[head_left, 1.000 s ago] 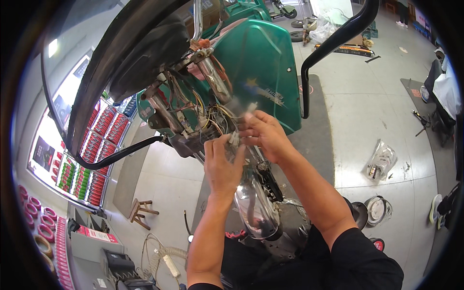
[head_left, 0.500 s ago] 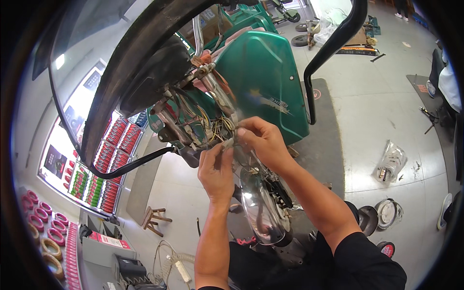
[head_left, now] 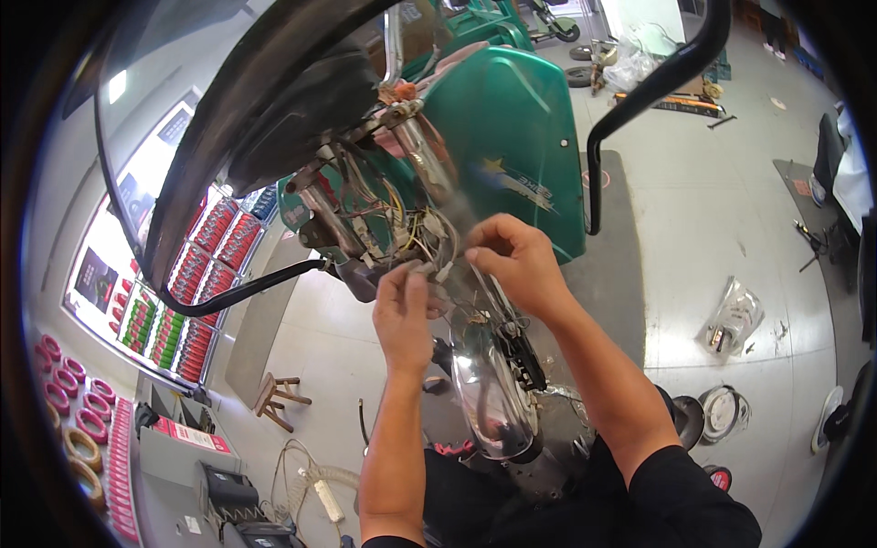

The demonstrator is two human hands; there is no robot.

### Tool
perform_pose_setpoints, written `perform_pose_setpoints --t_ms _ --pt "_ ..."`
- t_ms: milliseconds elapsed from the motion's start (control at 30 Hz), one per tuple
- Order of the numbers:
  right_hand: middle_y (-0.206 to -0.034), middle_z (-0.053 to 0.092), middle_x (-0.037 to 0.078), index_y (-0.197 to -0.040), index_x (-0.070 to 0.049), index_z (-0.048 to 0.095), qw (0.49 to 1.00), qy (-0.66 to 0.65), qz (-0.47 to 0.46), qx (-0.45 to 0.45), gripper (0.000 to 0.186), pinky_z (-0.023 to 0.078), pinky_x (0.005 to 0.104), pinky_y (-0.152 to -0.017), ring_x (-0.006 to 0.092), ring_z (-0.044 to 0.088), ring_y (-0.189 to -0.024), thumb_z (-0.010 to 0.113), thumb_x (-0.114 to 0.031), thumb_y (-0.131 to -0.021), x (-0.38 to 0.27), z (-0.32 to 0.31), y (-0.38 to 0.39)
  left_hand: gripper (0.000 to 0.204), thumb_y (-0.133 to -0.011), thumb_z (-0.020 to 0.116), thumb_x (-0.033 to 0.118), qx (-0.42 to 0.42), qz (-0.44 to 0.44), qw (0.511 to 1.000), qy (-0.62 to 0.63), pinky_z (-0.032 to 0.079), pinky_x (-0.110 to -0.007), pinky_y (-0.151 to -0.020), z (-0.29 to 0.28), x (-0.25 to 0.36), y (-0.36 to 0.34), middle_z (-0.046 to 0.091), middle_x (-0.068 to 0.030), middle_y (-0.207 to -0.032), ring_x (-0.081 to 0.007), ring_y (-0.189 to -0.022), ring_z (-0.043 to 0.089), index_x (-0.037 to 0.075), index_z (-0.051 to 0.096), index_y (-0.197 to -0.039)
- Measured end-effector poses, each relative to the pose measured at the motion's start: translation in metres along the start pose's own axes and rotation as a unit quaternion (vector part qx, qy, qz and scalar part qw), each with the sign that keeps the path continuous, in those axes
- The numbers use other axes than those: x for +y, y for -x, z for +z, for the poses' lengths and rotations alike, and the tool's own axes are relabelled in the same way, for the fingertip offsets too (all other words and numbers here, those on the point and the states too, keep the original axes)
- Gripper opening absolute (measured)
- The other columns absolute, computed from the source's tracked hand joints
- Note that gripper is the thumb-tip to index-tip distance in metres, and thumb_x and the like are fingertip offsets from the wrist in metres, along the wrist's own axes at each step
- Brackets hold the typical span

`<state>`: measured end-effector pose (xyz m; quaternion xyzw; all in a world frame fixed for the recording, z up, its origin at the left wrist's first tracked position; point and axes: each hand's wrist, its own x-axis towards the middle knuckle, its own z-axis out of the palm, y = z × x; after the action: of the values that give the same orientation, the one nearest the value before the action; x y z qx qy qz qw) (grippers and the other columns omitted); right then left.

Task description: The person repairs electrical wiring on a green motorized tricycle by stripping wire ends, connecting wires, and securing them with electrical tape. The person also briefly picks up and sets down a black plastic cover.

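A partly dismantled vehicle front has chrome fork tubes (head_left: 426, 157), a tangle of coloured wires (head_left: 398, 205) with pale plastic connectors, a green body panel (head_left: 498, 110) and a shiny chrome mudguard (head_left: 480, 402) below. My left hand (head_left: 402, 310) is closed on a pale connector (head_left: 421, 268) at the lower edge of the wire bundle. Just to its right, my right hand (head_left: 516, 260) pinches with thumb and forefinger beside the wires; what, if anything, is between those fingertips is too small to make out.
A black tube frame (head_left: 603, 137) arches around the vehicle. A wooden stool (head_left: 279, 393), a grey cabinet (head_left: 183, 457) and a parts display (head_left: 196, 274) stand left. A plastic bag (head_left: 731, 320) and round metal parts (head_left: 717, 406) lie right. People's legs (head_left: 827, 155) show at the right edge.
Over the last second my right hand has moved down and slightly right, drawing a little apart from my left hand in the last half second. My left hand stays low at the wires.
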<state>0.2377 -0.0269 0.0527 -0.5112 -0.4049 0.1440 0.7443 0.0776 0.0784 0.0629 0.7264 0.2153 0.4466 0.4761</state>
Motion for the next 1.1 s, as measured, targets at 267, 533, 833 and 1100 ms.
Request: perform_pose_setpoints --t_ms 267,533,833,1100 --pt "-0.107 0.068 0.008 -0.110 -0.008 0.073 0.945 0.237 -0.224 -0.021 0.038 0.053 0.0388 -0.084 0.0314 0.064 -0.104 0.077 0.002 -0.074 -0.020 0.018 0.010 0.026 -0.102 0.072 0.024 -0.023 -0.004 0.998 0.059 0.051 -0.023 -0.067 -0.003 0.000 0.005 0.071 -0.0018 -0.091 -0.0072 -0.075 0.062 0.001 0.067 -0.112" --pt "-0.114 0.065 0.010 -0.110 -0.007 0.073 0.932 0.272 -0.239 0.000 0.040 0.055 0.0370 -0.083 0.0285 0.066 -0.105 0.078 0.005 -0.072 -0.010 0.024 0.009 0.025 -0.101 0.075 0.025 -0.043 0.034 0.998 0.026 0.050 -0.023 -0.069 -0.004 0.017 0.002 0.069 0.0013 -0.090 -0.0057 -0.076 0.060 0.003 0.068 -0.109" --pt "-0.110 0.065 0.009 -0.113 -0.002 0.073 0.970 0.163 -0.177 0.027 0.029 0.057 0.0294 -0.074 0.0180 0.069 -0.092 0.076 0.005 -0.085 -0.015 0.026 0.007 0.021 -0.105 0.065 0.019 0.034 -0.004 0.998 -0.043 0.050 -0.023 -0.065 -0.044 0.036 -0.037 0.066 0.0017 -0.088 -0.0058 -0.074 0.060 0.001 0.068 -0.115" --pt "-0.107 0.064 0.007 -0.120 -0.002 0.072 0.974 0.144 -0.163 0.068 0.030 0.055 0.0283 -0.075 0.0146 0.066 -0.088 0.077 -0.002 -0.091 -0.015 0.028 0.004 0.025 -0.105 0.059 0.013 0.035 0.052 0.989 -0.137 0.050 -0.023 -0.062 -0.054 0.036 -0.052 0.071 -0.0027 -0.098 -0.0079 -0.074 0.064 0.003 0.067 -0.126"
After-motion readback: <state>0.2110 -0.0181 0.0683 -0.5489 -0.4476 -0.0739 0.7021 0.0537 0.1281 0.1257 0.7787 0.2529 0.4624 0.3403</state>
